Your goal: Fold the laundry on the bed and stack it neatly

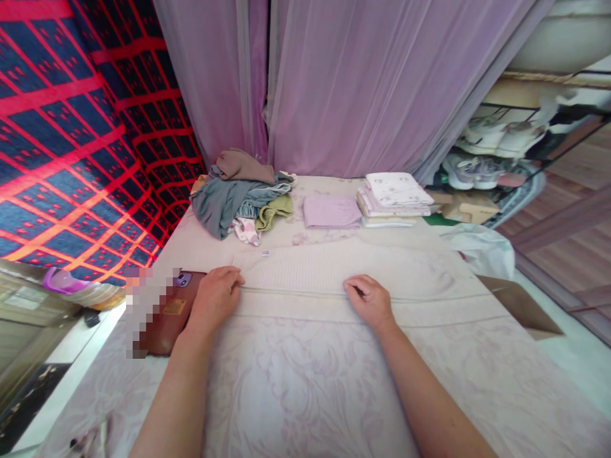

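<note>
A cream ribbed knit garment (296, 270) lies flat across the bed, stretched out sideways, with a small label near its left end. My left hand (218, 298) has its fingers closed at the left end of the near edge. Further right along that edge, my right hand (371, 301) is curled with thumb and fingertips pinched together on the cloth. Both hands rest low against the bed. What the fingers grip is partly covered by the fingers themselves.
A phone in a brown case (184, 312) lies beside my left wrist. Rumpled clothes (229, 197) are heaped at the back left. A folded lilac cloth (331, 212) and a folded stack (396, 197) sit at the back. Purple curtains (372, 83) hang behind the bed.
</note>
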Motion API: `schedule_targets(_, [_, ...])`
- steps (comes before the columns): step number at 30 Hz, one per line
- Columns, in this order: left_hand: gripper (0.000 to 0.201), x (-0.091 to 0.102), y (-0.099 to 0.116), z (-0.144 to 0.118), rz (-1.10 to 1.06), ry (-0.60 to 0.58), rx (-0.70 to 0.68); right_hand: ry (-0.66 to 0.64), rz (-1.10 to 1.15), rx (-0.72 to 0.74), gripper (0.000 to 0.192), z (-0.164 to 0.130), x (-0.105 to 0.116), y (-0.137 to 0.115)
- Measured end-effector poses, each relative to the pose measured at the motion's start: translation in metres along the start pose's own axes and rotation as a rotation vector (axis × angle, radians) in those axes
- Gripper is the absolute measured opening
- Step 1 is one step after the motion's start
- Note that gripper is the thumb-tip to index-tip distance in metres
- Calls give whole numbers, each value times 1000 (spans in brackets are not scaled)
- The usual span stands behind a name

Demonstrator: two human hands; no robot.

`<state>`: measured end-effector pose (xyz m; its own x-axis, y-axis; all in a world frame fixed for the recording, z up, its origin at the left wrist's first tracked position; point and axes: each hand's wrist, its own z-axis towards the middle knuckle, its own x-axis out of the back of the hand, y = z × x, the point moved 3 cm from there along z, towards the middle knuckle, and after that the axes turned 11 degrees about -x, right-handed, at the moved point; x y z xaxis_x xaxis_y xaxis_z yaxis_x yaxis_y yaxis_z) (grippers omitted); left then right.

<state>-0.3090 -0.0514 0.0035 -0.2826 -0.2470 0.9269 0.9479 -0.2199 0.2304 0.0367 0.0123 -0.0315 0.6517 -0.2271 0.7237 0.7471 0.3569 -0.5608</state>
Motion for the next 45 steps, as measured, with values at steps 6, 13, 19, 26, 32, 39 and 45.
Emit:
schedule_targets(6, [41,-25,43,9,-49,-38,-254,-4,-6,48,20,-3,4,-11])
schedule_targets(13, [53,-55,46,4,-4,-215,-312,56,-223,30,24,-18,49,36])
schedule_targets(19, [57,-58,44,5,119,-259,-272,191,-371,-132,26,-25,109,108])
schedule_targets(26, [58,-55,92,29,226,-319,-185,336,-285,-485,29,-10,145,167])
schedule_targets(32, [47,-83,205,68,75,-329,-534,294,-128,-638,31,11,139,181])
schedule_targets(39, [60,-125,272,92,54,-335,-667,137,-20,-655,29,23,146,191])
schedule_targets(45, [58,-135,273,90,113,-249,-691,171,22,-677,24,26,145,196])
